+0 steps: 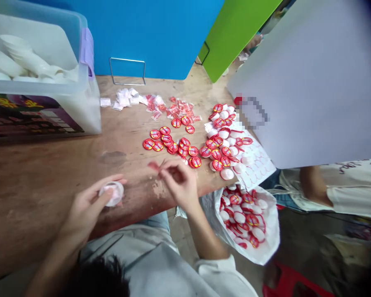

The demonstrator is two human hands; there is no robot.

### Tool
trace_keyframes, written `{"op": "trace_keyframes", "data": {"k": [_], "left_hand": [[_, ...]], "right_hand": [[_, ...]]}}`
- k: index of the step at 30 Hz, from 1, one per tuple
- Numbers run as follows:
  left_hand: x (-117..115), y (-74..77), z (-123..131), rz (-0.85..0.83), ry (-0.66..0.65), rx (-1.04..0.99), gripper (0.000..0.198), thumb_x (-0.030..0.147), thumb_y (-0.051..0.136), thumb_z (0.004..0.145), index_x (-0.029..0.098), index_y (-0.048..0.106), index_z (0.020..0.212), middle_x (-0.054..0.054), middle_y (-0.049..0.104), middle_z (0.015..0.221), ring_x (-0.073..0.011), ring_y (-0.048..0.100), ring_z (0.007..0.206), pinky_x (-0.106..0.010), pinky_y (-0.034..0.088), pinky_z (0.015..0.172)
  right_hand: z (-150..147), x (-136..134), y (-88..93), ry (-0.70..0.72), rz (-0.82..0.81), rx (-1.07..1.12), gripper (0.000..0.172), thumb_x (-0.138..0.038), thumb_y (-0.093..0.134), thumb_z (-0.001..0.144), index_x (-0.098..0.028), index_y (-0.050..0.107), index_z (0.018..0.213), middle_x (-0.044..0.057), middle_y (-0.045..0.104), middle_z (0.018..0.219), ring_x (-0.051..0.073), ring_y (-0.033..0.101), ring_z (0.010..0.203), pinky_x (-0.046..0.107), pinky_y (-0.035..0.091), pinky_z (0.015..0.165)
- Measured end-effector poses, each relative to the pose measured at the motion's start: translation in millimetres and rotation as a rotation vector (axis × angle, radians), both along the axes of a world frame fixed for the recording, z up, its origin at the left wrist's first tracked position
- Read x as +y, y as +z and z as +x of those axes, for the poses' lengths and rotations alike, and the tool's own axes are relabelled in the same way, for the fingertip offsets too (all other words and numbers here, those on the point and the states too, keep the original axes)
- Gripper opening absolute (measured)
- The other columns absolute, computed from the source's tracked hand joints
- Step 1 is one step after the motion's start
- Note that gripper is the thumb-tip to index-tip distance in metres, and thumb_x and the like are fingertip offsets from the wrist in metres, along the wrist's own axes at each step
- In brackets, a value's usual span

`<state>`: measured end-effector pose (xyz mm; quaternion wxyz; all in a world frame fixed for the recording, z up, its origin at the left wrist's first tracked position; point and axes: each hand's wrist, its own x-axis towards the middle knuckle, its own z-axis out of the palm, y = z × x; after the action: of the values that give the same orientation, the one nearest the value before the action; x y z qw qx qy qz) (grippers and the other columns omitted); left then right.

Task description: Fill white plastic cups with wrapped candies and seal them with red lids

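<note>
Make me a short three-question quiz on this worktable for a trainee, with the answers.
1. Multiple choice: what does the left hand hold?
A. a small round white container
B. a wire stand
C. a clear plastic tub

2. True or false: the right hand pinches a small pink strip.

3. Fill the gap: the round discs on the table have ___ rims.

Key: 1. A; 2. true; 3. red.
</note>
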<state>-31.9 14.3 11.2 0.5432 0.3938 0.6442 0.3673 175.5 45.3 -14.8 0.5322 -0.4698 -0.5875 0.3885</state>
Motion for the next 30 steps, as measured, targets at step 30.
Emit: {"op": "trace_keyframes", "data": {"k": [30], "left_hand": [[-16.0,-20.2,37.5,0.009,0.027,0.001,0.055,0.041,0.061,0.075,0.009,0.060,0.120,-0.014,0.064,0.120,-0.0283,0.061,0.109,-0.037,0.051,0.092]], "right_hand": [[-45.8,-62.4,-38.8,-0.119,0.351,-0.520,0.038,-0.014,0.052,0.084,-0.024,0.059,0.121,0.007,0.055,0.095,0.014,0.052,0.074,0.027,0.048,0.062]]}}
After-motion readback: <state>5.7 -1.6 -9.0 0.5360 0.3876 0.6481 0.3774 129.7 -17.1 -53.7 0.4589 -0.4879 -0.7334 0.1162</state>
